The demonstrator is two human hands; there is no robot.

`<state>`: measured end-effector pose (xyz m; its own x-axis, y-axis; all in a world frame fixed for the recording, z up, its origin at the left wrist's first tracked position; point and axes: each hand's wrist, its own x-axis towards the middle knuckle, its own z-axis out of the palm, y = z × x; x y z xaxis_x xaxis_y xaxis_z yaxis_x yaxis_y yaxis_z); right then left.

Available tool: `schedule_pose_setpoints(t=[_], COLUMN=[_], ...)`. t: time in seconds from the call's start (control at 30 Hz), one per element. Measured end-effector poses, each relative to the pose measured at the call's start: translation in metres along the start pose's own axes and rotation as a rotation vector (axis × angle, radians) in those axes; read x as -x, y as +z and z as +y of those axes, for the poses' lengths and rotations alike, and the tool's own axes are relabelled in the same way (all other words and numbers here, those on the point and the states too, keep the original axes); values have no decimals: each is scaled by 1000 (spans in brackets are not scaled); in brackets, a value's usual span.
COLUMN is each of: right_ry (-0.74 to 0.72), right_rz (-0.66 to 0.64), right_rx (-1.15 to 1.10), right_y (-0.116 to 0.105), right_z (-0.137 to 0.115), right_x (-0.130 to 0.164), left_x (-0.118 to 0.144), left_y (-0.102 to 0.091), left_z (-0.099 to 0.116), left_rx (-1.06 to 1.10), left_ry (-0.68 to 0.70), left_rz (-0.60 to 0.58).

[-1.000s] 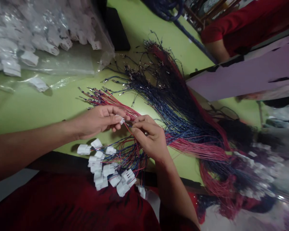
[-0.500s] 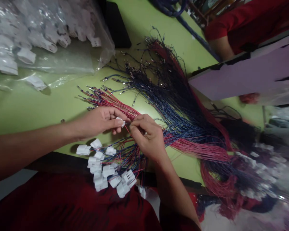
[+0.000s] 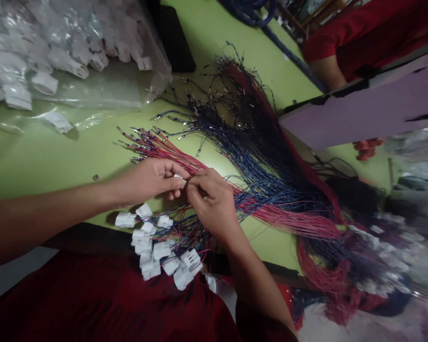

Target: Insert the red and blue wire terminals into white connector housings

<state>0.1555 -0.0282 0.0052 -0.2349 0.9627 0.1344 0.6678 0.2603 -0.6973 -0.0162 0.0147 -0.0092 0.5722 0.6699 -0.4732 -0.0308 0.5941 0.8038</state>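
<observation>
White connector housing (image 3: 180, 178) pinched in left hand (image 3: 150, 179), right hand (image 3: 210, 199) closed on a red wire (image 3: 187, 189) just beside; terminal should enter squarely.

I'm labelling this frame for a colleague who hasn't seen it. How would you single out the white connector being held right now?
Start at the green table and follow the two bare forearms to where the hands meet near its front edge. The white connector is pinched in the left hand, touching the right hand fingertips. Unlike the finished connectors heaped below, it is held off the table.
</observation>
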Motion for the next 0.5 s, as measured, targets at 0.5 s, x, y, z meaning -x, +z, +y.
schedule_pose_setpoints(t=[0.5], right_ry=[253], right_rz=[-676], right_rx=[-764], right_y=[-75], right_z=[17], right_x=[22], left_x=[9], left_y=[-22], left_z=[32], left_rx=[-504], left_ry=[321], left_rz=[326])
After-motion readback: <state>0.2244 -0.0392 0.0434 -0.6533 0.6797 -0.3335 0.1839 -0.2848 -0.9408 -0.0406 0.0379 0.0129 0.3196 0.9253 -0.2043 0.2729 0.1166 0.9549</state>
